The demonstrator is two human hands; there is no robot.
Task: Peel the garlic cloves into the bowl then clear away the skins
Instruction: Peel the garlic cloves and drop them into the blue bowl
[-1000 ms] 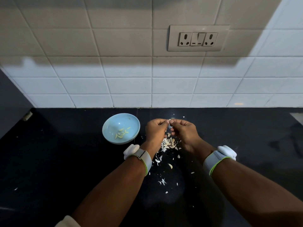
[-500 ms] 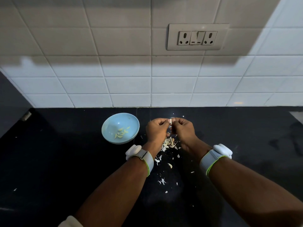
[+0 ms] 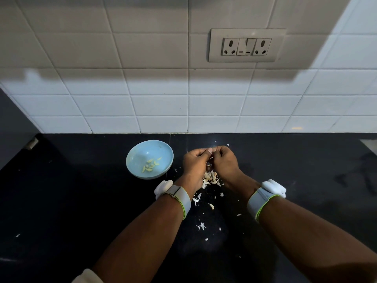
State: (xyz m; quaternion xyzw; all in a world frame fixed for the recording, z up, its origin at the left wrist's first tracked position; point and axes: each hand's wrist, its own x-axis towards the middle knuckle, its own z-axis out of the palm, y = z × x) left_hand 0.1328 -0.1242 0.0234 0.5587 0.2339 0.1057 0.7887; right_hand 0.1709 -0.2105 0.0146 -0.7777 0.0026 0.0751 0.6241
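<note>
My left hand (image 3: pixel 194 162) and my right hand (image 3: pixel 225 162) meet knuckle to knuckle over the black counter, fingers curled round a garlic clove (image 3: pixel 213 151) that is mostly hidden between them. Under the hands lies a heap of garlic skins and cloves (image 3: pixel 210 177). Loose white skin scraps (image 3: pixel 202 225) trail toward me on the counter. A light blue bowl (image 3: pixel 140 154) sits just left of my left hand, with several peeled yellowish cloves (image 3: pixel 151 165) inside.
The black counter (image 3: pixel 81 201) ends at a white tiled wall (image 3: pixel 163 107) with a socket panel (image 3: pixel 245 45). A dark cabinet side (image 3: pixel 12 123) rises at the far left. A pale object (image 3: pixel 369 145) shows at the right edge.
Both hands stay pressed together at the clove, shifting only slightly; the fingers have worked closer round it. Bowl and skins have not moved.
</note>
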